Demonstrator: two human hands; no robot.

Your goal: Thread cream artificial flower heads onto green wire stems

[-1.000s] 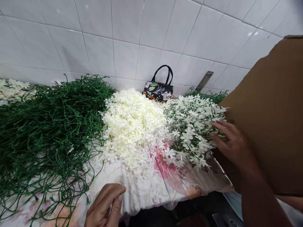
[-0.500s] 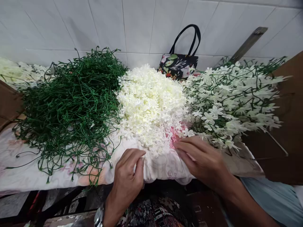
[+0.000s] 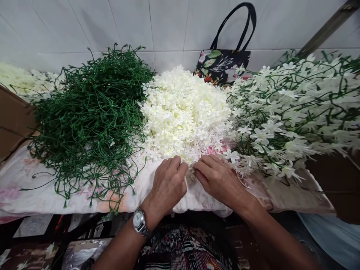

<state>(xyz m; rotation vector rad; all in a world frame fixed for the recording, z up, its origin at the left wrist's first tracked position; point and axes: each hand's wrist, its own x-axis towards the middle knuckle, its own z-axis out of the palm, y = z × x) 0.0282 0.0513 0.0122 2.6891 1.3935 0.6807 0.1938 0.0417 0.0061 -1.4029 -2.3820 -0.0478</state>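
Fingers (image 3: 174,162) on the left hand (image 3: 170,183) bend inward, knuckles up, their tips turned out of my sight, so I cannot tell whether they grasp anything. Those of the right hand (image 3: 222,182) curl too, pointing across at the left; whether something small is pinched there I cannot tell either. Both hands sit close together, a narrow gap between them, at the front edge of the blooms (image 3: 182,108), which lie in a white heap mid-way along the cloth (image 3: 147,176). Green stems (image 3: 95,101) make a tangled pile to the left, some straggling down toward the near edge of the cloth. To the right spread the sprays (image 3: 270,135), white flowers among green stalks. Behind the blooms stands a black floral bag (image 3: 225,67), handles up, near the tiled wall (image 3: 168,30). A metal bar (image 3: 326,30) slants up at the far right, beyond the sprays. A watch (image 3: 138,220) circles the left wrist. Brown cardboard (image 3: 15,112) shows at the far left, and patterned clothing (image 3: 185,247) below the hands.
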